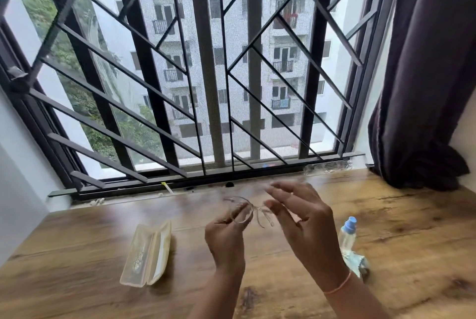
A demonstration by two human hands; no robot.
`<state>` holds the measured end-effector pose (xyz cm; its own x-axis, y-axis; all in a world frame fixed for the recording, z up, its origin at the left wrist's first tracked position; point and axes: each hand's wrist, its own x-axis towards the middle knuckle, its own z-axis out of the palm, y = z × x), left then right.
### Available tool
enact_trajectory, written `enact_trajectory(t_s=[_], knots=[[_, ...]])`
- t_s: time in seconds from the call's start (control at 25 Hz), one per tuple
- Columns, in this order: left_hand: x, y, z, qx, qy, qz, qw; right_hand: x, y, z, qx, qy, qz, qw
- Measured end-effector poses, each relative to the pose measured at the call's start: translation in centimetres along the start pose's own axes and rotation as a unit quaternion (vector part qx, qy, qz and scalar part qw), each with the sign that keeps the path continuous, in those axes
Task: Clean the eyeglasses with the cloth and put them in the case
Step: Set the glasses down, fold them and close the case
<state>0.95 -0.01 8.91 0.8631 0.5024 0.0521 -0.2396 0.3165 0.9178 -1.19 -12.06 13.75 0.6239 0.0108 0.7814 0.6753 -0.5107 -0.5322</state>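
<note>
I'm pinching the eyeglasses (244,211) mid-air in my left hand (226,239). On my right hand (306,226) the fingers are standing apart, grip unclear. The cloth (358,265) is lying at four o'clock, so bare fingertips risk smudging lenses.

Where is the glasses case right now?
Head view: the open case lies on the wooden table, left of the left hand holding the eyeglasses.
</note>
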Motion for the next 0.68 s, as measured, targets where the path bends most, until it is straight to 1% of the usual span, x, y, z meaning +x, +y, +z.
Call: enact_trajectory(t_s=[0.04, 0.08, 0.12, 0.16, 0.2, 0.24, 0.28, 0.32, 0.36, 0.44, 0.56, 0.6, 0.68], knots=[[0.1, 0.1, 0.1, -0.093, -0.006, -0.097, 0.991, 0.1, 0.5, -0.3, 0.014, 0.028, 0.031, 0.999], [0.2, 0.2, 0.1, -0.141, -0.017, -0.159, 0.977, 0.1, 1.4, -0.5, 0.012, 0.044, 0.059, 0.997], [0.2, 0.2, -0.1, -0.165, -0.031, -0.198, 0.966, 0.0, 2.5, -0.7, 0.007, 0.039, 0.09, 0.995], [0.3, 0.1, -0.2, -0.181, -0.042, -0.224, 0.957, -0.1, 3.5, -0.8, 0.015, 0.018, 0.135, 0.991], [0.2, 0.1, -0.4, -0.19, -0.049, -0.241, 0.951, -0.4, 4.4, -0.9, 0.046, -0.015, 0.2, 0.979], [0.1, -0.1, -0.5, -0.193, -0.05, -0.25, 0.947, -0.7, 5.0, -0.9, 0.098, -0.048, 0.272, 0.956], [0.0, -0.2, -0.5, -0.196, -0.05, -0.256, 0.945, -1.0, 5.5, -0.7, 0.157, -0.07, 0.337, 0.926], [0.0, -0.4, -0.6, -0.198, -0.048, -0.261, 0.944, -1.2, 5.8, -0.6, 0.209, -0.078, 0.387, 0.894], [-0.1, -0.5, -0.5, -0.201, -0.046, -0.264, 0.942, -1.4, 5.9, -0.5, 0.25, -0.078, 0.42, 0.869], [-0.2, -0.7, -0.3, -0.209, -0.042, -0.268, 0.94, -1.6, 5.7, -0.4, 0.313, -0.069, 0.457, 0.83], [-0.3, -0.7, -0.2, -0.217, -0.039, -0.261, 0.94, -1.6, 5.6, -0.6, 0.386, -0.059, 0.487, 0.781], [-0.3, -0.7, -0.2, -0.218, -0.037, -0.259, 0.94, -1.6, 5.6, -0.6, 0.401, -0.06, 0.494, 0.769], [-0.1, -1.0, -0.3, -0.215, -0.037, -0.253, 0.943, -1.7, 5.8, -0.4, 0.41, -0.061, 0.499, 0.761]])
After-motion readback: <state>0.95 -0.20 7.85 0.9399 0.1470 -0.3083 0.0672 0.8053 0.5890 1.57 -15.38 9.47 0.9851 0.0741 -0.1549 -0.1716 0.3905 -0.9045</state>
